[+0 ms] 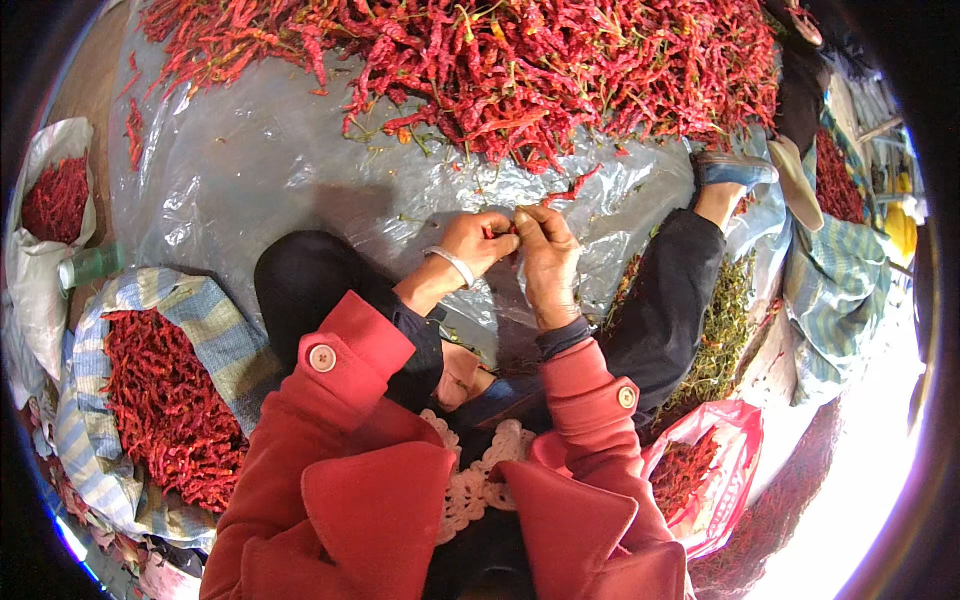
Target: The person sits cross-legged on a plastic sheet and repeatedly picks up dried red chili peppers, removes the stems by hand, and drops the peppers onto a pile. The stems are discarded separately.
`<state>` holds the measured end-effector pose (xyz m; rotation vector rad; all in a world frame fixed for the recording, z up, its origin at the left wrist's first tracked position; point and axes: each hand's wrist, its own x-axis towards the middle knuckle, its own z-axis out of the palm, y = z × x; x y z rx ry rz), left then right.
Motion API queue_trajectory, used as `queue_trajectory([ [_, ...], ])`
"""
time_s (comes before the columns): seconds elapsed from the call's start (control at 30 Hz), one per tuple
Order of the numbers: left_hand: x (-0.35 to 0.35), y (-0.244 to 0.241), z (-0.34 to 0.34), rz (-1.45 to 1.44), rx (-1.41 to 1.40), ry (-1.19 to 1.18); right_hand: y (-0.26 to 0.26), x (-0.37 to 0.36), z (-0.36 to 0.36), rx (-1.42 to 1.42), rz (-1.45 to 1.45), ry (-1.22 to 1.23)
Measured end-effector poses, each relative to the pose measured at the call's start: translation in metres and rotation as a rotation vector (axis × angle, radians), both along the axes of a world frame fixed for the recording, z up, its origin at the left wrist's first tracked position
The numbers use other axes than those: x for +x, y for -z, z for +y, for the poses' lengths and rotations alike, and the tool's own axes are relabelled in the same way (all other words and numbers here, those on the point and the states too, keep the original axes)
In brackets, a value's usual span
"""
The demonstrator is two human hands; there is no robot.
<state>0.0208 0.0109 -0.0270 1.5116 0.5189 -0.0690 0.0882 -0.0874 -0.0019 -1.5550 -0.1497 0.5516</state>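
Observation:
My left hand (480, 244) and my right hand (551, 259) meet over the plastic sheet (247, 157), thumbs and fingertips pinched together. Small red bits of a dried chili pepper (489, 232) show at the left fingers; most of it is hidden by the fingers. Just beyond the right hand lies a loose red chili (576, 187) on the sheet. Farther out, a large heap of dried red chilies (525, 75) spreads across the sheet. A pale bangle (452, 264) circles my left wrist.
At left, a striped woven sack (161, 289) and a white sack (71, 142) hold red chilies; a green translucent container (91, 266) sits between them. Green stems (724, 330) lie beyond my outstretched right leg (667, 300). A pink plastic bag (739, 450) holds chilies. Another person's shoe (795, 184) is at upper right.

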Motion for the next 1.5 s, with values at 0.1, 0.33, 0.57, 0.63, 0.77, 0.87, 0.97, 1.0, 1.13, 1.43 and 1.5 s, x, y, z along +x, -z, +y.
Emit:
queue_trajectory([
  [0.1, 0.001, -0.025, 0.001, -0.088, 0.312, 0.133, 0.007, 0.003, -0.011, 0.15, 0.265, -0.007],
  [0.33, -0.006, -0.019, -0.011, -0.116, 0.052, 0.429, -0.015, 0.056, -0.09, -0.29, 0.048, -0.896],
  [0.57, 0.002, -0.016, 0.003, -0.075, -0.932, -0.009, 0.015, 0.106, -0.048, -0.57, -0.951, -0.454],
  [0.63, 0.001, -0.01, 0.003, -0.037, -0.923, -0.109, 0.036, 0.111, -0.044, -0.553, -0.946, -0.418],
  [0.77, 0.002, -0.009, 0.007, 0.082, -0.83, -0.228, 0.035, 0.094, -0.048, -0.12, 0.158, -0.209],
  [0.87, 0.005, -0.008, 0.002, 0.055, -0.817, -0.236, -0.001, 0.057, -0.043, 0.356, 0.635, -0.095],
  [0.97, 0.002, -0.003, 0.002, -0.076, -0.868, -0.1, 0.0, 0.027, -0.039, 0.551, 0.855, -0.039],
  [1.0, 0.002, -0.006, 0.001, -0.086, -0.87, -0.119, -0.001, 0.023, -0.038, 0.546, 0.913, 0.046],
  [1.13, 0.002, -0.012, 0.001, -0.08, -0.882, -0.129, -0.002, 0.003, -0.026, 0.477, 0.817, -0.005],
  [1.43, 0.004, -0.014, 0.0, 0.113, -0.38, -0.071, -0.011, -0.013, -0.026, 0.05, 0.238, -0.143],
  [1.5, 0.004, -0.014, 0.001, 0.084, -0.384, 0.0, -0.014, -0.012, -0.036, -0.047, 0.139, -0.188],
])
